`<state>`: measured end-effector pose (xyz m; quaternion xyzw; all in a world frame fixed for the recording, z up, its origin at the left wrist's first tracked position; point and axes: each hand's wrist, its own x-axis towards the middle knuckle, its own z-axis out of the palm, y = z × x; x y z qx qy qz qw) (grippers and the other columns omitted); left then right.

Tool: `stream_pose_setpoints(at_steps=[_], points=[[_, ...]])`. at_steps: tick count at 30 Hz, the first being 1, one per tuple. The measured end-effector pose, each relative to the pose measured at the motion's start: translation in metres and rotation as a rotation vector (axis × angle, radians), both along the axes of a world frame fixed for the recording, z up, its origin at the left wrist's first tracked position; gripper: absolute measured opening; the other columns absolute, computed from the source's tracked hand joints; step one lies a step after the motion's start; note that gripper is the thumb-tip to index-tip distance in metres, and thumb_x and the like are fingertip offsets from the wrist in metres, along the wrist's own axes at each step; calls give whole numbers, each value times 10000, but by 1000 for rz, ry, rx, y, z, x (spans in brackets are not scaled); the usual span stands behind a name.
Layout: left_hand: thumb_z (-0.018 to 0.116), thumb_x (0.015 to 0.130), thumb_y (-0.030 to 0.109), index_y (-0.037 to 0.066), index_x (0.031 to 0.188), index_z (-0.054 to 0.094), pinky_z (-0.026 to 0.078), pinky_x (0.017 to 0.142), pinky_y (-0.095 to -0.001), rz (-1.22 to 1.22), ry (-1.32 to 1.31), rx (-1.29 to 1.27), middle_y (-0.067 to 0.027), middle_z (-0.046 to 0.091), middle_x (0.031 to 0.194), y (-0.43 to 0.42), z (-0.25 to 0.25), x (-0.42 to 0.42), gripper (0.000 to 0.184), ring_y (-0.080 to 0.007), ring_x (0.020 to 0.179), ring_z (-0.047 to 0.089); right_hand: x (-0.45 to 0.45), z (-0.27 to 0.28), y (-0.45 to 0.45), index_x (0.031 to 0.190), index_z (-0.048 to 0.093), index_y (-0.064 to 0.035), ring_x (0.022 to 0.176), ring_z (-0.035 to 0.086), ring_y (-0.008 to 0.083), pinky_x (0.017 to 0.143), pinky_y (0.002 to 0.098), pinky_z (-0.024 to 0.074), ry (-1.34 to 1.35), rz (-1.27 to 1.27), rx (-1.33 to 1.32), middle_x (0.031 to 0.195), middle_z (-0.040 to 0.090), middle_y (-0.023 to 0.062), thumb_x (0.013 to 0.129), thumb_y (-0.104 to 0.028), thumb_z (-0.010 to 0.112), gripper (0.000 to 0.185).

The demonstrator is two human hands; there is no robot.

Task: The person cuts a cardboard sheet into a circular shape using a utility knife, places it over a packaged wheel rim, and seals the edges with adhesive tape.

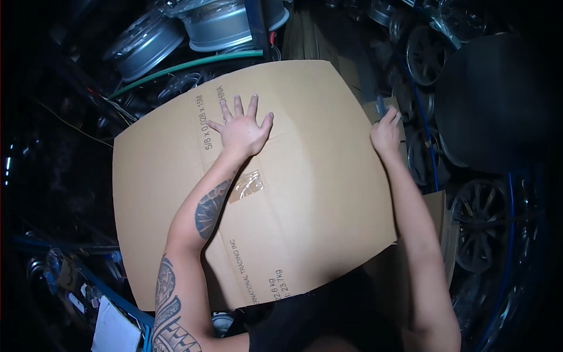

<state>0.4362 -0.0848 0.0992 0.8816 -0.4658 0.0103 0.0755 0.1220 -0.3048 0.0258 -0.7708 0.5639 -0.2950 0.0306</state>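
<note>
A large flattened piece of cardboard (316, 176) with printed lettering fills the middle of the view. My left hand (243, 129) lies on it with fingers spread, pressing near the upper printing. Below that hand, a patch of clear tape (247, 185) shines on the cardboard. At the sheet's right edge, my right hand (387, 132) is closed around a slim blue-grey object (381, 105). Only its upper part shows above the fingers, and I cannot make out its exact kind.
Silver wheel rims (217, 26) sit on a rack at the upper left, behind a green bar (182, 73). Dark rims (481, 217) line the right side. More cardboard (434, 220) stands at the right. A white sheet (116, 327) lies at the lower left.
</note>
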Motion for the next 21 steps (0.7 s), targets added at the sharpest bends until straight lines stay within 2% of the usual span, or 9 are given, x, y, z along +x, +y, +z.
stream_pose_setpoints(at_steps=[3, 5, 6, 7, 10, 13, 16, 19, 21], points=[[398, 987, 679, 256, 1662, 311, 8, 1104, -878, -3, 7, -9, -199, 219, 1728, 1, 0, 1, 801, -506, 1588, 93, 31, 80, 14, 1402, 403, 12, 1056, 646, 524, 909, 593, 520, -2, 315, -274, 1246, 566, 332, 923, -70, 618, 531], [384, 992, 695, 277, 1662, 308, 14, 1112, -872, 5, -9, 3, -188, 213, 1731, 1, -1, 2, 793, -493, 1589, 117, 67, 93, 18, 1394, 422, 22, 1029, 666, 506, 888, 576, 533, -80, 548, -69, 1166, 631, 330, 943, -45, 591, 486], [387, 991, 693, 276, 1660, 313, 10, 1112, -871, 3, -8, -1, -189, 217, 1730, 2, -2, 3, 792, -494, 1588, 122, 93, 103, 34, 1409, 460, 0, 1002, 691, 476, 882, 545, 545, -87, 504, 163, 1052, 686, 318, 973, -61, 572, 454], [390, 991, 691, 274, 1658, 319, 6, 1111, -871, 2, -10, -8, -190, 221, 1729, 1, -2, 4, 790, -495, 1587, 126, 117, 106, 40, 1445, 477, -31, 1010, 700, 465, 888, 540, 547, -58, 525, 337, 1032, 705, 313, 992, -86, 563, 464], [396, 991, 669, 260, 1657, 325, 3, 1103, -876, -7, 3, -26, -191, 221, 1729, 2, -1, 4, 785, -499, 1588, 113, 183, 104, 45, 1463, 507, -28, 1120, 676, 459, 968, 524, 526, -26, 585, 353, 1174, 686, 327, 983, -109, 564, 490], [400, 994, 653, 251, 1657, 329, -3, 1097, -880, -17, 15, -40, -200, 219, 1727, 1, -4, 4, 779, -507, 1586, 104, 231, 123, 40, 1401, 588, -1, 1143, 673, 453, 994, 514, 525, 97, 625, 398, 1175, 697, 319, 954, -83, 555, 456], [407, 994, 650, 249, 1655, 332, 13, 1099, -879, -11, 17, -49, -204, 224, 1724, 1, -5, 5, 777, -510, 1584, 115, 275, 116, 14, 1286, 682, 30, 1109, 705, 432, 954, 485, 567, 210, 616, 250, 1179, 705, 315, 911, -56, 554, 406], [413, 994, 654, 251, 1652, 335, 40, 1103, -876, -18, 12, -61, -206, 234, 1720, 4, -8, 4, 775, -509, 1581, 133, 293, 131, 5, 1180, 729, 57, 1030, 747, 406, 858, 453, 618, 281, 546, 527, 1162, 726, 293, 886, -44, 566, 351], [412, 995, 654, 249, 1652, 335, 40, 1101, -878, -21, 3, -73, -207, 236, 1718, 2, -9, 5, 776, -511, 1579, 136, 301, 133, 2, 1056, 748, 42, 782, 757, 333, 668, 410, 614, 301, 528, 477, 955, 745, 242, 894, -30, 521, 288]])
